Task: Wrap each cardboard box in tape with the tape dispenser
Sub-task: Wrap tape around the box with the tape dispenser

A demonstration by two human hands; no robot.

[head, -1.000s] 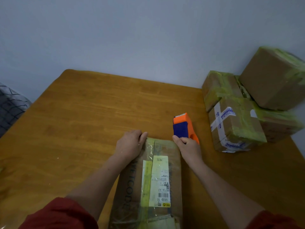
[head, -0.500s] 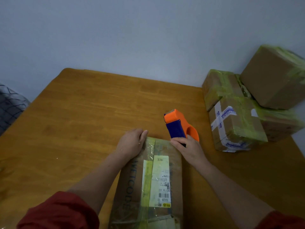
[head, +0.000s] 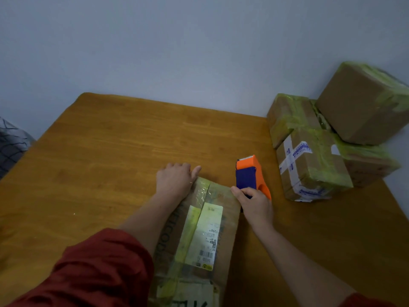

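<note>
The likely stiff box point(head: 200, 229) is pressed by the open left hand point(head: 174, 180), the dispenser point(head: 249, 173) gripped in the right hand point(head: 254, 203).

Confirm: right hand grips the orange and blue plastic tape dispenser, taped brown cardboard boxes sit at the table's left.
No: the head view shows the taped brown cardboard boxes at the right of the table. The right hand does grip the orange and blue tape dispenser.

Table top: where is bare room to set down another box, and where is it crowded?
Bare wood on the table runs wide left of the left hand and box, and behind them to the wall. Crowded right: the right hand with the tape dispenser sits close to the stacked boxes.
</note>
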